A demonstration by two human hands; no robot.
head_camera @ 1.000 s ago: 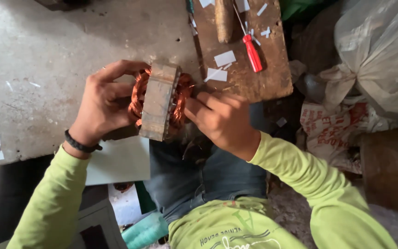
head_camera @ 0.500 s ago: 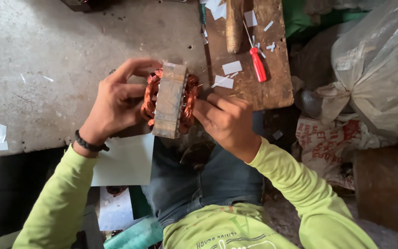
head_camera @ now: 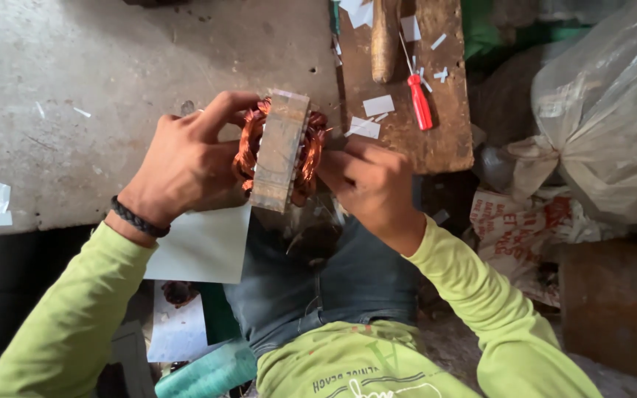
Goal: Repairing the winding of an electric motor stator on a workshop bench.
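Note:
A motor stator [head_camera: 280, 151], a grey laminated iron core with copper wire coils bulging from both faces, stands on edge above my lap. My left hand [head_camera: 186, 162] grips it from the left, thumb and fingers wrapped over the copper winding. My right hand [head_camera: 374, 184] presses against the right-hand coil, fingers curled at the winding; whether a small white paper slip is pinched in them I cannot tell. Both arms wear lime green sleeves, and a dark braided band circles my left wrist.
A worn wooden board [head_camera: 444, 140] lies to the upper right with a red-handled screwdriver [head_camera: 418, 99], a wooden tool handle [head_camera: 385, 37] and several white paper slips. Grey concrete slab [head_camera: 75, 88] at left. A white sheet [head_camera: 200, 247] lies under it. Plastic sacks [head_camera: 606, 118] sit at right.
The stator and both hands keep the same hold. The view has shifted slightly, so they sit a little lower and more central in the picture.

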